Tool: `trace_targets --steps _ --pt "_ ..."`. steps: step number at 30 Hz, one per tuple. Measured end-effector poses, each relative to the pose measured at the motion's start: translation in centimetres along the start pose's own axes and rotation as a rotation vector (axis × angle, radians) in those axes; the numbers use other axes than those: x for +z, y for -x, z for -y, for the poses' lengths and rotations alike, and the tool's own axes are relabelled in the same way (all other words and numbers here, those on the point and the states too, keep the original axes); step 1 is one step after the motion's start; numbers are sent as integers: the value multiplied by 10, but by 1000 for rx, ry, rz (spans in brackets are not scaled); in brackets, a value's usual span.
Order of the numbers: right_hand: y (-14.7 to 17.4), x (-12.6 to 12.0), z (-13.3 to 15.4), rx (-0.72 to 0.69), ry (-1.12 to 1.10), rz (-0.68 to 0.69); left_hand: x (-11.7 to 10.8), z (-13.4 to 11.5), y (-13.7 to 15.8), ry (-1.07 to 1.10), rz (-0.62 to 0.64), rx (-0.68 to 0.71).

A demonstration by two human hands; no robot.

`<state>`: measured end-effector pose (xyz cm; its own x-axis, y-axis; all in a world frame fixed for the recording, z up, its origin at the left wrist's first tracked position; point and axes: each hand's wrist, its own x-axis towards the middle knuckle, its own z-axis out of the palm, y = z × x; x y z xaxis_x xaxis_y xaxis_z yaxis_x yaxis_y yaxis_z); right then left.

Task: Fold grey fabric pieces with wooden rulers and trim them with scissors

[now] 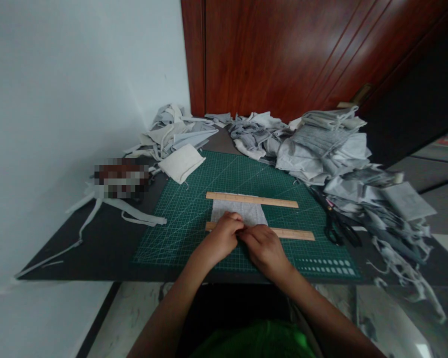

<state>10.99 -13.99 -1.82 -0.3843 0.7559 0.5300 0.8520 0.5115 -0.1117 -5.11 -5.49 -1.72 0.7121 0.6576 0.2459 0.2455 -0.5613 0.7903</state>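
A piece of grey cloth (240, 211) lies flat on the green cutting mat (179, 223). One wooden ruler (252, 199) lies across its far edge. A second wooden ruler (293, 233) crosses the near edge, partly covered by my hands. My left hand (226, 232) is closed, its fingers pinched at the cloth's near edge beside the ruler. Right next to it, my right hand (264, 248) is closed too, fingertips bent down on the same edge. The fingertips of both hands nearly meet, and they hide the bit of cloth between them.
Black-handled scissors (338, 226) lie at the mat's right edge. Heaps of grey cloth scraps (324, 144) line the back and right of the dark table (78, 253). A cream cloth piece (182, 163) overlaps the mat's far left corner. Fabric strips (134, 214) trail at left.
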Motion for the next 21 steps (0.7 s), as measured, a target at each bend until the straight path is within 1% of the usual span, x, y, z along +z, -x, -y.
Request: trace_targets --steps 6,10,17,21 --pt "-4 -3 5 -8 121 82 0 2 -2 -18 -4 -3" --pt "-2 -8 7 11 159 131 -1 0 -3 -18 9 1" --pt "16 -23 -5 46 162 167 -1 -1 0 -18 17 -8" --pt "30 -30 -15 58 182 182 0 0 1 5 -23 -32"
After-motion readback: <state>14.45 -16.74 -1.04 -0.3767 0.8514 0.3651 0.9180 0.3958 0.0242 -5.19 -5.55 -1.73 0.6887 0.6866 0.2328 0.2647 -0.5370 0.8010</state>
